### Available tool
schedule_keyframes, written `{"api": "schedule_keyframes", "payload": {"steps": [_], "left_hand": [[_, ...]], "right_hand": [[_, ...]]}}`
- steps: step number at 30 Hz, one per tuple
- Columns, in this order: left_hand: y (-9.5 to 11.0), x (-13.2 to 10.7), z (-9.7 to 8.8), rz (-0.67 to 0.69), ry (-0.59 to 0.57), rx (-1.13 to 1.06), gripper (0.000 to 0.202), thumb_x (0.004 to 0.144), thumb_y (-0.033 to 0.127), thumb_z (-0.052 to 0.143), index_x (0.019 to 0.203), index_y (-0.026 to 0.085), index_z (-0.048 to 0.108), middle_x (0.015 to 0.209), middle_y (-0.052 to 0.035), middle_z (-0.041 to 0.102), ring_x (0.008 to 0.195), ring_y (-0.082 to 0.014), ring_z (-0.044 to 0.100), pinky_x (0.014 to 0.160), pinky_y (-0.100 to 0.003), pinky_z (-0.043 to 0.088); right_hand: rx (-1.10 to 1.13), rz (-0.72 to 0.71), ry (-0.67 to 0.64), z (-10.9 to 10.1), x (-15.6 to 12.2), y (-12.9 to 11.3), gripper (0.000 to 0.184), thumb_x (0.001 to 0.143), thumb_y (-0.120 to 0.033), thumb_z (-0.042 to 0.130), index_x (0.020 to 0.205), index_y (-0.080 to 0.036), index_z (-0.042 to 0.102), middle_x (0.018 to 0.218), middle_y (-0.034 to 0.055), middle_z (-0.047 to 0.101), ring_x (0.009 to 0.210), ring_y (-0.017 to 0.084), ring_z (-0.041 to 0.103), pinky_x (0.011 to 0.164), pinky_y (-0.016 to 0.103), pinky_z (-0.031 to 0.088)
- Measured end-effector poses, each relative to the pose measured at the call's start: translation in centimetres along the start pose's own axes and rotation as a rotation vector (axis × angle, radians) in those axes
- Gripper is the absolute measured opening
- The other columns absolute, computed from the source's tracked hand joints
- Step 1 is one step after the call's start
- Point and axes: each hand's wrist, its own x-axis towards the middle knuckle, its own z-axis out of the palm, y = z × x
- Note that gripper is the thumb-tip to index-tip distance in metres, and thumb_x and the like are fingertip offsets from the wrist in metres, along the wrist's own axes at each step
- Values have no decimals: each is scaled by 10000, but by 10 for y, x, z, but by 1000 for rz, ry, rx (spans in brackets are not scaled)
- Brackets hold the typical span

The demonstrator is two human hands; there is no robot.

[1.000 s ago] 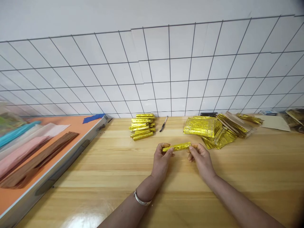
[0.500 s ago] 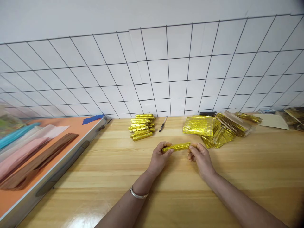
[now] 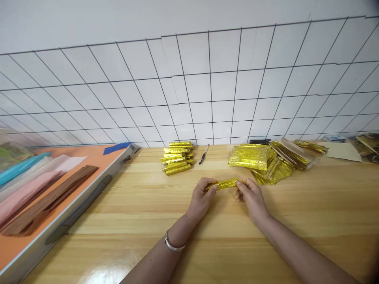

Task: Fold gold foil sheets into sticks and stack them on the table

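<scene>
A narrow strip of folded gold foil paper (image 3: 226, 184) is held level above the wooden table, stretched between both hands. My left hand (image 3: 203, 194) is closed round its left end, thumb on the near side. At the right end, my right hand (image 3: 249, 192) pinches the strip between thumb and forefinger, with the other fingers curled beneath. Beyond my left hand lies a pile of similar gold foil rolls (image 3: 177, 157). Flat gold foil sheets (image 3: 248, 157) lie in a loose stack past my right hand.
A pen (image 3: 204, 154) lies between the gold piles. To the left, an orange-topped board (image 3: 97, 157) carries brown folded paper (image 3: 56, 197), pink paper (image 3: 29, 189) and a blue piece (image 3: 116, 148). A beige sheet (image 3: 343, 151) lies at the far right. The tiled wall (image 3: 222, 86) closes off the back.
My left hand has shifted slightly right along the gold foil strip, covering more of its left end. My right hand keeps its pinch almost unmoved.
</scene>
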Motion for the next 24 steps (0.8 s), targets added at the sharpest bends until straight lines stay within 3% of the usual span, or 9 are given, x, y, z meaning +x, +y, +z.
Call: {"api": "schedule_keyframes", "payload": {"steps": [11, 24], "left_hand": [[3, -3, 5, 13, 47, -36, 185, 825, 352, 589, 918, 204, 650, 889, -48, 561, 833, -166, 533, 755, -283, 457], [6, -5, 6, 89, 29, 77, 157, 856, 312, 551, 936, 206, 634, 888, -51, 556, 840, -170, 526, 760, -284, 433]], "right_hand": [[35, 42, 2, -1, 2, 0, 301, 735, -476, 642, 750, -187, 559, 669, -4, 613, 501, 103, 521, 453, 225, 394], [97, 84, 20, -1, 3, -4, 357, 732, -440, 660, 993, -214, 570, 647, -30, 607, 490, 97, 522, 450, 212, 372]]}}
